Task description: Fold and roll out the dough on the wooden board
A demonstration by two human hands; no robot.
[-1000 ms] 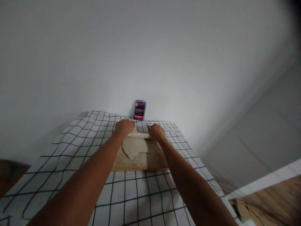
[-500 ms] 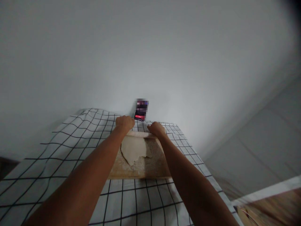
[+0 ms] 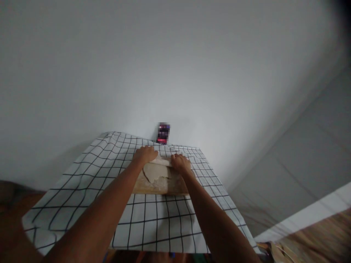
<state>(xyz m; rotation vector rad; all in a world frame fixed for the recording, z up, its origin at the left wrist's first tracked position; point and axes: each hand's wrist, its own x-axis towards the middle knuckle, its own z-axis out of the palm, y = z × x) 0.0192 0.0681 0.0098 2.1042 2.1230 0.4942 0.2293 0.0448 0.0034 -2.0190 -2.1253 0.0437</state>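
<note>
- Pale rolling pin (image 3: 162, 162) lies crosswise over board (image 3: 153, 189), btwn the two hands. Long axis runs L–R, slightly skewed: R end nearer the person, L end farther.
- L hand (image 3: 145, 154): fingers curled down over L end of rolling pin, grasping. Tip of that end hidden.
- R hand (image 3: 181, 162): likewise wrapped on R end, thumb side inward. Sits a touch nearer the person than L hand. Neither hand is closer to rolling pin; both in contact.
- Dough (image 3: 154, 173): flat sheet on board, on the person's side of rolling pin, mostly L of centre; near edge ragged. Extent under & beyond rolling pin: can't tell.
- Board: on checked cloth (image 3: 148, 226), near edge approx. parallel to table's near edge. Some board surface shows past far side of rolling pin.
- Phone-like item (image 3: 161, 140), pixelated: upright at far edge of cloth, against wall (image 3: 175, 73); well clear of rolling pin.
- Diff. vs half a sec. ago: rolling pin further back from board's far edge, i.e. drawn twd the person; skew more marked, it was nearer level. Visible dough strip shorter. View also shifted: near edge of cloth now in frame.
</note>
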